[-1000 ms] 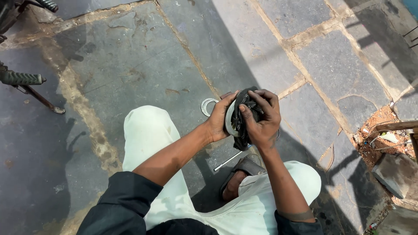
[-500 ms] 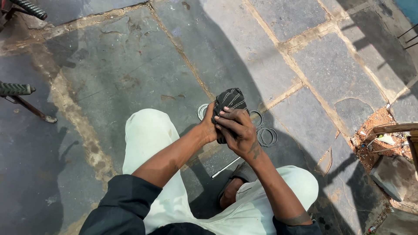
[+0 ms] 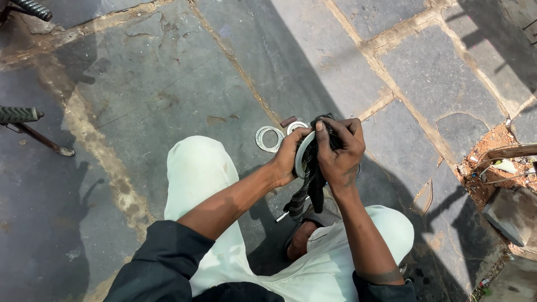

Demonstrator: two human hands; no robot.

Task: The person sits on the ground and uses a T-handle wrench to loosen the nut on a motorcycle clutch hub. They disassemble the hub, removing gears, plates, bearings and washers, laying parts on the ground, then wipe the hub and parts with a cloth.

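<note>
A: We log both hands up over the knees, meeting on one metal ring (image 3: 302, 154) held on edge. Left hand (image 3: 286, 159) is closed around the ring's rim from the near-left side.

B: And the right hand (image 3: 340, 154) is clamped over a dark rag (image 3: 311, 184), pressing it against the ring's face. Fingers curl across the top. So both hands are gripping; neither is open.

A: Relation we care about: the ring stands between the two palms, its flat face turned toward the right hand, its axis running roughly left to right. The rag's long axis hangs down from the right hand toward the sandal (image 3: 299, 240).

B: Which hand is nearer? Both touch the ring. The left carries it, the right works the rag on it.

A: Counts. Rings in hand: one. Rings on the paving (image 3: 168, 84): we see two, a toothed one (image 3: 269, 138) and a second (image 3: 295, 127) partly behind the left hand, just beyond the fingers. A third may sit behind the right wrist; we cannot tell.

B: One rag. One thin metal rod (image 3: 282, 216) by the foot. Two rubber grips (image 3: 19, 114) at the left edge, well apart from the hands.
</note>
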